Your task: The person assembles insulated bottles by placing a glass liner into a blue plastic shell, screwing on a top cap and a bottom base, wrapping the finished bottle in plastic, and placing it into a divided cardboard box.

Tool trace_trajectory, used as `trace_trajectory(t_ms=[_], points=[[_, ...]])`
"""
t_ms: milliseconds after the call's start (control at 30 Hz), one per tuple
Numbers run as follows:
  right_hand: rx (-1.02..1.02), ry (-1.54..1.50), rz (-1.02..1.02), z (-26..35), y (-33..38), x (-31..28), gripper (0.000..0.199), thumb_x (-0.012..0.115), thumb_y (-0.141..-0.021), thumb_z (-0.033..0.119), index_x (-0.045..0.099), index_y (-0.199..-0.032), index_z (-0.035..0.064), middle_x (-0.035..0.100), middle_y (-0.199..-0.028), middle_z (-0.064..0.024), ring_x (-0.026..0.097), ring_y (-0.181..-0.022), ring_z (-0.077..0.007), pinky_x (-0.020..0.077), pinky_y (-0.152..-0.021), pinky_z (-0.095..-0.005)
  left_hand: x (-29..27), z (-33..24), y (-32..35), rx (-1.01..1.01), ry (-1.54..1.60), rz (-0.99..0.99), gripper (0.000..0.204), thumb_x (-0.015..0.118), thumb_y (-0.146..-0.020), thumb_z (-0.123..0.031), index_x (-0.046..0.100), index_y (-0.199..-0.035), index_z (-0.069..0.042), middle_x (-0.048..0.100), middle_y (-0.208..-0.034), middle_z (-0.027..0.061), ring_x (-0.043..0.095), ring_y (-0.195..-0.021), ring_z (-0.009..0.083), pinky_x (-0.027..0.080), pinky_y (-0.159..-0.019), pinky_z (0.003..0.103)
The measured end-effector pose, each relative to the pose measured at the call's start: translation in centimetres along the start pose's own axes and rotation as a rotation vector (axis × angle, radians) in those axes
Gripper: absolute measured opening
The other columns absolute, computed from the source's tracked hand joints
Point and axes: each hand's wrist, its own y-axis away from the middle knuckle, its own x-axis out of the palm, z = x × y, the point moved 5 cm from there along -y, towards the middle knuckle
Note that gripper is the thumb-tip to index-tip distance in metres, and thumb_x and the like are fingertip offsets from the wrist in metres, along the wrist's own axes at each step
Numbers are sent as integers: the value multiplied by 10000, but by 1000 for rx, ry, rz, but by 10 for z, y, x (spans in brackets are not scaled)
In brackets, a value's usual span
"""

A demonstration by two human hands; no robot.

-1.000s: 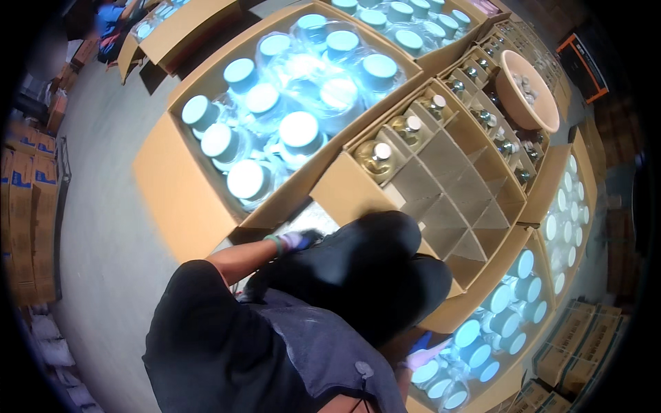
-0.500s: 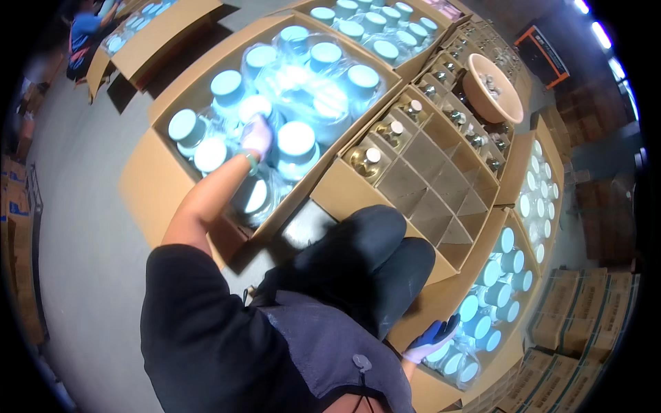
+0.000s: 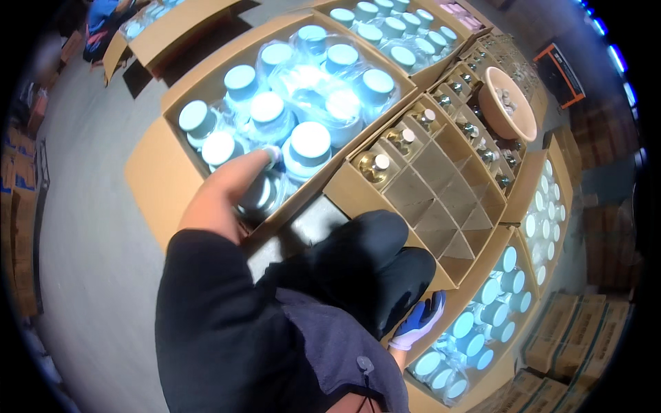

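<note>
**Left hand (image 3: 273,155) among blue-lidded jars (image 3: 310,141); right hand (image 3: 420,322) released**

My left hand is down inside the large carton (image 3: 153,186), near its lower edge, between several of the jars. My forearm and the jars hide most of its fingers; I cannot tell whether it grasps one. The jars fill this carton nearly edge to edge, with clear plastic (image 3: 301,74) over those toward its upper corner.

My right hand, in a blue-and-white glove, is unclenched, fingers extended, just beside the left edge of the lower-right carton (image 3: 496,377), which carries further blue-lidded containers (image 3: 471,342). Contact with that edge cannot be determined.

The divided carton (image 3: 354,191) lies between both; three amber bottles (image 3: 372,167) with white caps stand along its upper-left edge. Beyond its upper-right edge rests a peach basin (image 3: 520,126) containing small pale pieces.
</note>
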Motion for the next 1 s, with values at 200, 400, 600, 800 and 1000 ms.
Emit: trace_trajectory(t_ms=[200,400,600,800,1000], points=[[-247,-37,253,46,-41,26,475,623,-890,176,558,-1316,-26,521,-1403,-223,465,-1339,-359,336,-1125,-439,-102,-102,242,228,108,-841,632,821,-755,-408,667,-1165,47,602,-1197,239,600,-1082,345,478,-953,412],[-744,-245,247,191,-119,26,744,714,-741,195,466,-1414,-2,386,-1515,-242,398,-1383,-430,305,-1150,-492,-129,-233,444,691,849,-1226,382,779,-829,-170,606,-1079,61,548,-1139,186,578,-984,269,475,-843,375],[-882,-203,-47,256,-146,-51,800,758,-809,428,427,-1460,103,386,-1536,-191,417,-1394,-361,368,-1138,-489,-35,-366,479,1082,435,-1144,591,859,-682,-121,498,-1139,-15,435,-1213,206,502,-1110,359,448,-903,409],[-793,-77,38,188,-126,-89,676,799,-637,179,535,-1255,102,458,-1453,-241,479,-1324,-383,403,-1093,-482,90,-378,412,1363,407,-762,499,722,-790,-29,550,-1258,-15,461,-1277,215,536,-1086,366,489,-903,386],[-749,-43,-88,142,-124,-132,663,731,-625,113,500,-1247,120,461,-1438,-253,479,-1315,-409,413,-1080,-503,95,-342,296,655,1317,36,443,357,-1064,-278,504,-1377,-1,651,-1170,151,642,-1092,220,518,-962,338]])
